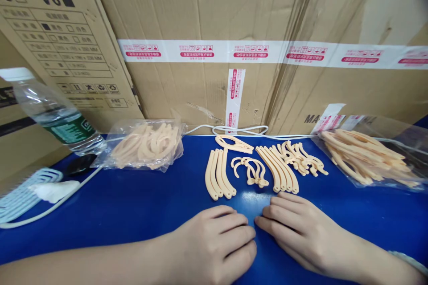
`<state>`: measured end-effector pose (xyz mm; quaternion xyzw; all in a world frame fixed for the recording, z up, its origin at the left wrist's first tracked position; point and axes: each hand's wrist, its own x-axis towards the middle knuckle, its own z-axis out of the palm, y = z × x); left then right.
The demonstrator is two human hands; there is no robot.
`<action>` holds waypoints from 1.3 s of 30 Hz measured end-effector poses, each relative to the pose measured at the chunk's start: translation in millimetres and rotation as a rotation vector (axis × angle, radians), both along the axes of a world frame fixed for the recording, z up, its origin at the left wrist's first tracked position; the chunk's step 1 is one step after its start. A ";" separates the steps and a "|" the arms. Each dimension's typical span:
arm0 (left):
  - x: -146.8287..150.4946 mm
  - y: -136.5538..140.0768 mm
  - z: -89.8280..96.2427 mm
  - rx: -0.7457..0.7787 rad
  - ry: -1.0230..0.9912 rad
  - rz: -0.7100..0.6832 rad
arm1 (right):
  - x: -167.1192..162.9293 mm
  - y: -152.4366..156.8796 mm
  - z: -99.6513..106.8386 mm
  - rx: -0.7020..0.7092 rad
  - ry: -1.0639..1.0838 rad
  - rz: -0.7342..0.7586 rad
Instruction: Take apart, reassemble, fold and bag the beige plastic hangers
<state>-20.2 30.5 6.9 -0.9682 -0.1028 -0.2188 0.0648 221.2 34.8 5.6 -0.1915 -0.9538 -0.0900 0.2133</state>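
My left hand [219,242] rests on the blue tabletop [174,196], fingers loosely bent and holding nothing visible. Opposite it, my right hand [301,227] lies palm down with its fingers extended, empty as far as I see. Its fingertips are just below a row of beige curved plastic strips [277,169]. Beyond my left hand is another row of curved strips [219,173]. Between the rows sit small hook-shaped pieces [256,171], and more small curved pieces [301,158] lie to the right. A beige looped piece [234,144] lies behind them.
Clear bags of beige parts lie at left [147,144] and right [368,156]. A water bottle [63,120] leans at far left, near a black object [79,164], white tissue [55,190] and light-blue slotted item [26,191]. A white cable [234,128] runs along the cardboard boxes [200,9].
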 end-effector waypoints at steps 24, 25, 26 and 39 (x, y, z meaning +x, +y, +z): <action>0.4 0.5 1.3 0.012 -0.064 -0.008 | -0.5 0.1 1.1 -0.010 0.019 0.002; 0.3 0.4 1.6 0.013 -0.064 -0.005 | -0.5 0.2 0.9 -0.008 0.015 0.001; 0.3 0.3 1.9 0.015 -0.062 -0.002 | -0.4 0.3 0.7 -0.004 0.013 0.000; 0.9 0.6 1.9 0.013 -0.063 -0.007 | -0.5 0.3 2.0 0.000 0.014 0.007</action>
